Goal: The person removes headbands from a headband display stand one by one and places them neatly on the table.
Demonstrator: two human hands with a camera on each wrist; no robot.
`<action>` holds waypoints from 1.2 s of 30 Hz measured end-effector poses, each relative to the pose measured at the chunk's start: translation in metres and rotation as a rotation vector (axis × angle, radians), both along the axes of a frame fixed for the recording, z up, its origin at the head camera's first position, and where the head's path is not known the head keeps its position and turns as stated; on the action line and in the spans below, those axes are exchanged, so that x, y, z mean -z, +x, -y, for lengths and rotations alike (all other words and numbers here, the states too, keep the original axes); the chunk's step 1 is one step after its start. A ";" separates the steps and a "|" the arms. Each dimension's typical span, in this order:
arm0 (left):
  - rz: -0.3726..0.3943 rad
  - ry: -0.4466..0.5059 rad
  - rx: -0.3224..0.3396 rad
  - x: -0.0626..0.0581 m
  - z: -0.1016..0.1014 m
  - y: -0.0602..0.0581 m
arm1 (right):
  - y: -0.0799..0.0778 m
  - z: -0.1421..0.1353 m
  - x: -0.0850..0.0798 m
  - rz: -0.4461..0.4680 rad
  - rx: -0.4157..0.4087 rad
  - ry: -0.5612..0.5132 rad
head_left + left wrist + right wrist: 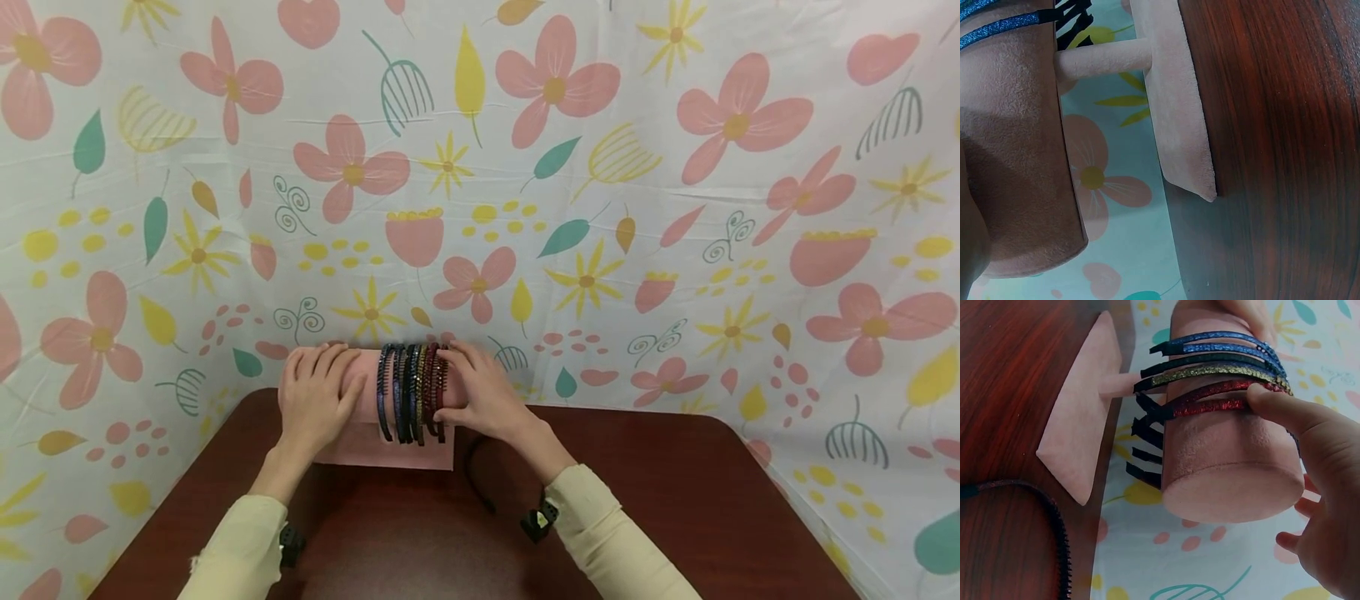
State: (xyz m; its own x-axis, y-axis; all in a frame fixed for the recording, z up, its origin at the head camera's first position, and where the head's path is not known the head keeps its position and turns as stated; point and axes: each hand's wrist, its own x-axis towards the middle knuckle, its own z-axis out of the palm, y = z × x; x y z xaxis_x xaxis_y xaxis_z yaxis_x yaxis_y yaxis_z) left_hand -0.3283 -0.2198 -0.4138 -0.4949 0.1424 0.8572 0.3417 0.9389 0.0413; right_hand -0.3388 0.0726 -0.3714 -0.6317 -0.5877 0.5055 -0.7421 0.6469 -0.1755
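**Cream sleeves [240, 542] reach in to a crowded headband roll [366, 400] at the table's far edge**

The sleeves lead to two hands on the plush pink roll, which lies crosswise on a stem above a flat pink base [1085, 412]. The left hand [315, 400] curves its fingers over one end, thumb along the front, gripping the bare plush. The right hand [483, 392] straddles the other end: its thumb presses a red glitter headband [1210, 408] while the upper fingers reach over the top; their exact contact is hidden.

Blue [1216, 347], gold [1204, 374] and red glitter headbands sit closely packed, their dark tips hanging unevenly, some crossing. A hard sideways push could, I judge, snag those tips or ride one band over another. Pulled outward, the end band could slip off, since only bare plush lies beyond it. Uneven force from the two hands might tip the stand.

The base sits near the back edge of the wood-grain table [660, 483], with the floral cloth [675, 267] just beyond, so there is little room rearward. Open tabletop lies in front and to the right, though a loose dark headband [1063, 540] rests there, near the right wrist, where it could be brushed.
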 end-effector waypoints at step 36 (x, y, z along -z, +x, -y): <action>-0.016 0.009 0.003 0.001 -0.001 -0.001 | -0.005 -0.008 0.002 0.014 0.038 0.016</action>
